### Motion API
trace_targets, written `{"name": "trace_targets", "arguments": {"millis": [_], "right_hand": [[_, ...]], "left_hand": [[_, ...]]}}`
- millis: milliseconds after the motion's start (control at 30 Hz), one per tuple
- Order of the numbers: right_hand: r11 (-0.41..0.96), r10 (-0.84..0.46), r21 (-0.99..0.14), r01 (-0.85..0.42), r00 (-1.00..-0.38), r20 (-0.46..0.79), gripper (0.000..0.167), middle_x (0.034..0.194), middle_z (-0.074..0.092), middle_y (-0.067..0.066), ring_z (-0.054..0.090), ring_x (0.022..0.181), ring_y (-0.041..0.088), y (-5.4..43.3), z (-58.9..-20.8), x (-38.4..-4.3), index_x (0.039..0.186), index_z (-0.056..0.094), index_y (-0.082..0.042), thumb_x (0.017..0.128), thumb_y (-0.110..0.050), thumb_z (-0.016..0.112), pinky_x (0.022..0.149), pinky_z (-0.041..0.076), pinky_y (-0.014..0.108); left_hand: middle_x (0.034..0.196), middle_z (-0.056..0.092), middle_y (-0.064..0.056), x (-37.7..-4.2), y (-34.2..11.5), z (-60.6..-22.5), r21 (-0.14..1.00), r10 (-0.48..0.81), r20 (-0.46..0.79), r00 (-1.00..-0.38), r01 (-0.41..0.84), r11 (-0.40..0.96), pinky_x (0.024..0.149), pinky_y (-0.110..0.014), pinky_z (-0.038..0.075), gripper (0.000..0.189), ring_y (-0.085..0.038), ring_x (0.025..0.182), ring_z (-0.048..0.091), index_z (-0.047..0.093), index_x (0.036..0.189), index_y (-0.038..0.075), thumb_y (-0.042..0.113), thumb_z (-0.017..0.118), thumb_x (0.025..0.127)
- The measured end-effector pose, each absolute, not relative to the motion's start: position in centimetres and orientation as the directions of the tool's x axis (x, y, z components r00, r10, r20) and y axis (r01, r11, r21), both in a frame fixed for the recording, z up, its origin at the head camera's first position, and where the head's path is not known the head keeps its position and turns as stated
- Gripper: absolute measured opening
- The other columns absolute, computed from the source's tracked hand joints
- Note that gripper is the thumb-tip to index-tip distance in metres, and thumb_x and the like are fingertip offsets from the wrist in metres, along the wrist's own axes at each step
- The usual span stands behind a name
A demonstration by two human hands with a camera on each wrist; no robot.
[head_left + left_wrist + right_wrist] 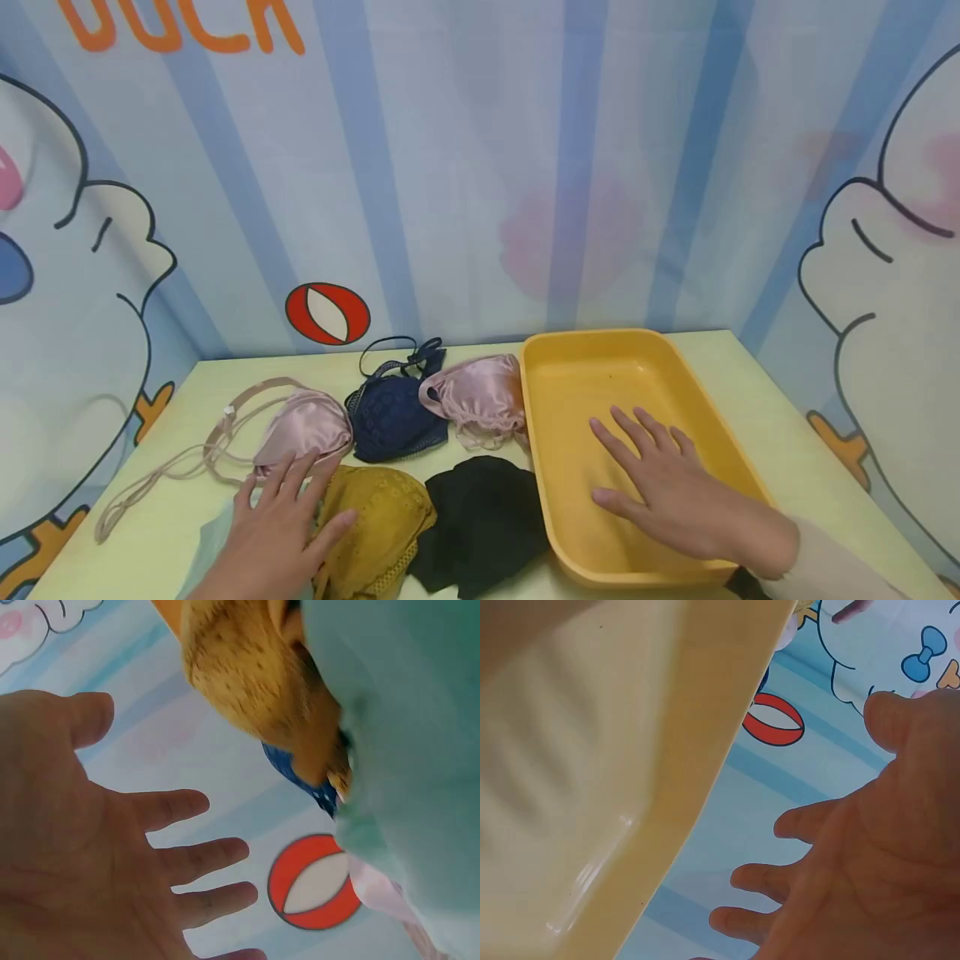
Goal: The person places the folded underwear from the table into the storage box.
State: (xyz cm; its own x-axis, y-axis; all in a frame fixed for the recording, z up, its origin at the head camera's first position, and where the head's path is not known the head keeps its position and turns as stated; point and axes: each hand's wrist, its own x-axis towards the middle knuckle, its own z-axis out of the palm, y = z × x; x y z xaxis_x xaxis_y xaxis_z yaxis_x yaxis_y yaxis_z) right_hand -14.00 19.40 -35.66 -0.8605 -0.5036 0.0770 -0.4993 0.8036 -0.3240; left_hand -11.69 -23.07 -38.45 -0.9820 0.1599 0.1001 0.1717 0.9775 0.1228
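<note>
My left hand (273, 529), fingers spread, hovers above a mint-green garment (212, 533) and the edge of a mustard lace bra (386, 517). Seen in the left wrist view, the palm of that hand (82, 840) holds nothing, with the mint cloth (409, 720) close beside it. Over a yellow plastic tub (600, 379), my right hand (667, 496) is held with straight, parted fingers. Its bare palm (870, 862) appears in the right wrist view next to the tub's side wall (697, 735). Inside the tub only its bare floor shows.
Behind the left hand lies a pink satin bra (303, 425) with long straps trailing left. A navy lace bra (393, 421) and another pink satin piece (483, 387) lie toward the back. Black fabric (483, 521) lies beside the tub. A printed curtain (465, 167) stands behind the table.
</note>
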Motion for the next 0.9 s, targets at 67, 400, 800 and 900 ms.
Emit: {"name": "trace_targets", "arguments": {"millis": [67,400,800,900], "right_hand": [[0.808,-0.496,-0.330,-0.489,-0.866,0.069,0.069,0.154,0.018,0.014,0.009,0.138,0.043,19.7,-35.8,-13.9,0.151,0.022,-0.018,0.096,-0.054,0.042,0.097,0.009,0.068],[0.805,-0.468,-0.394,-0.443,-0.883,0.036,0.066,0.153,0.018,0.018,0.008,0.136,0.047,21.6,-36.5,-13.7,0.151,0.024,-0.016,0.097,-0.048,0.044,0.097,0.009,0.067],[0.882,-0.395,-0.250,-0.399,-0.916,0.068,0.070,0.143,0.028,0.027,0.029,0.123,0.051,25.2,-37.0,-14.1,0.146,0.033,-0.006,0.093,-0.048,0.054,0.088,0.024,0.068],[0.893,-0.367,-0.256,-0.370,-0.928,0.059,0.068,0.140,0.031,0.029,0.032,0.120,0.052,26.4,-37.3,-14.3,0.143,0.037,-0.003,0.093,-0.046,0.054,0.085,0.027,0.068]], "left_hand": [[0.136,0.043,-0.019,-11.7,-23.8,-38.5,0.121,0.150,0.094,-0.984,0.161,0.980,0.091,-0.071,0.017,0.071,-0.045,0.124,0.034,0.048,0.138,0.011,0.065,0.042,0.090],[0.126,0.046,-0.026,-12.2,-27.5,-38.6,0.131,0.025,-0.068,-0.997,0.016,0.991,0.077,-0.067,0.028,0.079,-0.050,0.108,0.040,0.045,0.136,0.005,0.065,0.051,0.086],[0.096,0.056,-0.025,-12.2,-30.8,-39.9,0.095,-0.043,-0.237,-0.970,-0.068,0.993,0.068,-0.058,0.041,0.101,-0.046,0.086,0.053,0.043,0.131,-0.007,0.077,0.048,0.076],[0.098,0.055,-0.029,-12.2,-31.0,-40.4,0.097,-0.052,-0.258,-0.965,-0.080,0.992,0.071,-0.060,0.042,0.102,-0.049,0.088,0.053,0.044,0.129,-0.010,0.077,0.051,0.075]]}}
